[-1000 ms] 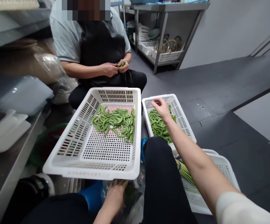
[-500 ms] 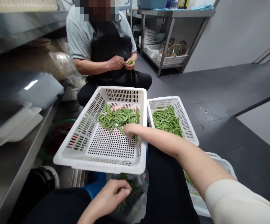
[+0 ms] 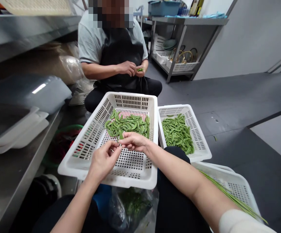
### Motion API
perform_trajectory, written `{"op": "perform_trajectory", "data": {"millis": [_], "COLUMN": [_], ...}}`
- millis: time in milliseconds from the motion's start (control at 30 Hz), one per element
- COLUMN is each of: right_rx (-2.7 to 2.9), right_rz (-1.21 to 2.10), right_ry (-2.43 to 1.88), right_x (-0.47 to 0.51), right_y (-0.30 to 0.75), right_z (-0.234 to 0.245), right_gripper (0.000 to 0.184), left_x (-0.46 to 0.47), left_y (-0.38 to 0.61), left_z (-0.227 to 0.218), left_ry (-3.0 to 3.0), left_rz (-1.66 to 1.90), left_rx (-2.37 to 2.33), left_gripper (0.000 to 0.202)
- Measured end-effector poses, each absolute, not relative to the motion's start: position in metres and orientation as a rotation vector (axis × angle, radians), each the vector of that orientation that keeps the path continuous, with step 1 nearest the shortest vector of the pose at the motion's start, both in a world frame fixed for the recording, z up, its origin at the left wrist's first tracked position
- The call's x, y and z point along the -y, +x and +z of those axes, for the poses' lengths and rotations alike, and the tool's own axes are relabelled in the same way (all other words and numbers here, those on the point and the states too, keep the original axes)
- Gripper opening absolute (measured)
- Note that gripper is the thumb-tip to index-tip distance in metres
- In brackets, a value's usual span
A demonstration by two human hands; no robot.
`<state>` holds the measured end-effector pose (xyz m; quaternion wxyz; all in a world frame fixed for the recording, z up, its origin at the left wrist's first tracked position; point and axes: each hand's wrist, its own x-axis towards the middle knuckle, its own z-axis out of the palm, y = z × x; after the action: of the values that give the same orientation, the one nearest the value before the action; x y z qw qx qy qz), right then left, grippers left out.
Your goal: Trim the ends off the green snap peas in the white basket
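My left hand (image 3: 104, 160) and my right hand (image 3: 133, 141) meet over the big white basket (image 3: 87, 142), fingertips pinched together on a small green pea pod (image 3: 120, 144). A heap of green pea pods (image 3: 128, 124) lies at the far end of that basket. To its right a smaller white basket (image 3: 198, 142) holds more pea pods (image 3: 178, 132). Below my lap a clear plastic bag (image 3: 133, 207) holds green scraps.
A person (image 3: 116, 55) in a dark apron sits across from me, both hands on a pod. A third white basket (image 3: 235, 187) with long green stalks is at lower right. Steel shelves with lids stand at left, a metal rack with pans behind.
My right hand went from the smaller basket to the big one and took a pod. My left hand rose from the bag below and joined it on the pod.
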<state>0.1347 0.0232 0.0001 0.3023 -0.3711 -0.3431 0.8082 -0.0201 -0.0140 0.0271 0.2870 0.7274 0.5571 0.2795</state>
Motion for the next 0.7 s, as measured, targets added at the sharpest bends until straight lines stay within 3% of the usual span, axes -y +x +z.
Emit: {"op": "perform_trajectory", "data": {"millis": [267, 400, 700], "right_rx": [1.220, 1.415, 1.575], "right_rz": [1.872, 1.823, 1.989], "right_ry": [-1.258, -1.292, -1.215], "right_x": [-0.026, -0.027, -0.029], "right_y": [0.126, 0.123, 0.127], "right_z": [0.006, 0.006, 0.005], "right_gripper": [0.031, 0.042, 0.046], "left_x": [0.004, 0.002, 0.005], "left_y": [-0.022, -0.024, -0.025], "left_z": [0.003, 0.005, 0.008], "left_ry": [1.948, 2.038, 2.092], "left_rz": [0.956, 0.956, 0.959], "left_rx": [-1.508, -1.542, -1.499], "left_gripper": [0.018, 0.013, 0.015]}}
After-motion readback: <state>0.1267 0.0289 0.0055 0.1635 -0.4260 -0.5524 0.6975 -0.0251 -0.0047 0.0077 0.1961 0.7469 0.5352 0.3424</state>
